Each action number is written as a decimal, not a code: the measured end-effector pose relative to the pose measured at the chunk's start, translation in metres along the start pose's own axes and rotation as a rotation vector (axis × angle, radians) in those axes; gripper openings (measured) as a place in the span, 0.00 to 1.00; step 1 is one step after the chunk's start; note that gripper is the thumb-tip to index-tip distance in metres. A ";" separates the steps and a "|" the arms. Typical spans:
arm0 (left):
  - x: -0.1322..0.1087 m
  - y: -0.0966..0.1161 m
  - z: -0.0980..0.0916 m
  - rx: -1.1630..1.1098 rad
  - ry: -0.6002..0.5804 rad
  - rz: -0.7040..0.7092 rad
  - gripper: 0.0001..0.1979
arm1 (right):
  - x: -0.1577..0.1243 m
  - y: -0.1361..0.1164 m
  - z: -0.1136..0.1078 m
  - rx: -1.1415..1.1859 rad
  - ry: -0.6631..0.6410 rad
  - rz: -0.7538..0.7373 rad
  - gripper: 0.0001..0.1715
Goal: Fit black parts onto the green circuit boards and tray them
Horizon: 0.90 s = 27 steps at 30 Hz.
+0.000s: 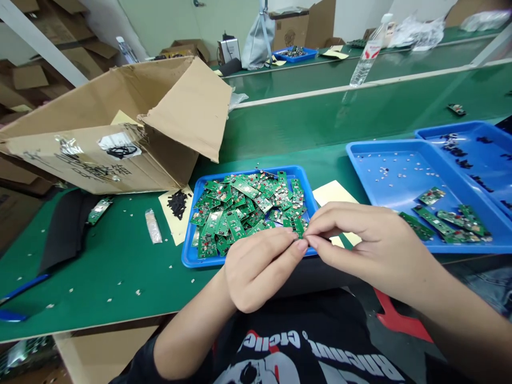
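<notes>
My left hand [266,266] and my right hand [360,237] meet fingertip to fingertip over the near right edge of a blue tray [187,250]. Both are closed in a pinch. What lies between the fingertips is small, dark and mostly hidden, so I cannot make it out. Just beyond the fingers, green circuit boards [236,224] fill the tray in a loose heap, many with small red and white parts. A sheet of yellow paper [332,192] lies partly under my right hand.
Left of the tray, small black pieces [177,204] sit on yellow paper beside a small clear packet [152,226]. An open cardboard box [80,165] stands behind. A second blue tray [384,186] at right holds several boards and white bits. A water bottle [366,58] stands farther back.
</notes>
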State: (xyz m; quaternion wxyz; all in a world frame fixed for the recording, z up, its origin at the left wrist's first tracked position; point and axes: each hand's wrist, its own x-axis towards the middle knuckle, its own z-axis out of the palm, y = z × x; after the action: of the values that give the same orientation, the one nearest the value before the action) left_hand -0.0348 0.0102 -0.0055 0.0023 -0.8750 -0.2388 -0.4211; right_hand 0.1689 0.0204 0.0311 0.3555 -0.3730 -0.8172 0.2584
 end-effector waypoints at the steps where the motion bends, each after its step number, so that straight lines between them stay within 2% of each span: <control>1: -0.001 0.000 0.001 0.005 0.005 0.019 0.12 | 0.000 0.002 0.001 -0.042 0.014 -0.026 0.09; 5: -0.005 0.002 0.009 -0.075 0.109 0.057 0.11 | -0.004 0.012 0.002 -0.231 0.118 -0.017 0.09; 9: 0.003 0.003 0.015 -0.063 0.122 -0.030 0.10 | -0.014 0.018 -0.002 -0.113 0.186 0.033 0.06; 12: 0.014 -0.002 0.026 0.003 0.096 -0.085 0.09 | -0.029 0.030 -0.002 0.002 0.412 0.154 0.05; 14: 0.021 -0.008 0.040 -0.011 0.041 -0.060 0.08 | -0.045 0.045 0.000 0.118 0.603 0.341 0.02; 17: 0.034 -0.015 0.068 -0.047 -0.060 0.012 0.07 | -0.078 0.073 0.004 0.141 0.739 0.467 0.06; 19: 0.048 -0.017 0.093 -0.028 -0.180 0.093 0.09 | -0.103 0.089 0.006 0.144 0.831 0.534 0.10; 21: 0.065 -0.015 0.123 0.005 -0.367 0.201 0.13 | -0.126 0.101 0.007 0.130 0.959 0.581 0.13; 23: 0.083 -0.008 0.158 -0.004 -0.444 0.252 0.13 | -0.144 0.108 0.007 0.102 1.069 0.612 0.15; 25: 0.097 0.001 0.192 -0.011 -0.489 0.268 0.12 | -0.158 0.110 0.006 0.071 1.118 0.634 0.16; 27: 0.104 0.010 0.220 -0.009 -0.530 0.257 0.13 | -0.169 0.108 0.007 0.038 1.099 0.633 0.17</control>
State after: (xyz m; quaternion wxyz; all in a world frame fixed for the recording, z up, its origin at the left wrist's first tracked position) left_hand 0.1862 0.0898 -0.0683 -0.0109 -0.9776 -0.1162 -0.1751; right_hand 0.2890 -0.0509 -0.1131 0.6362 -0.6683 -0.3606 0.1362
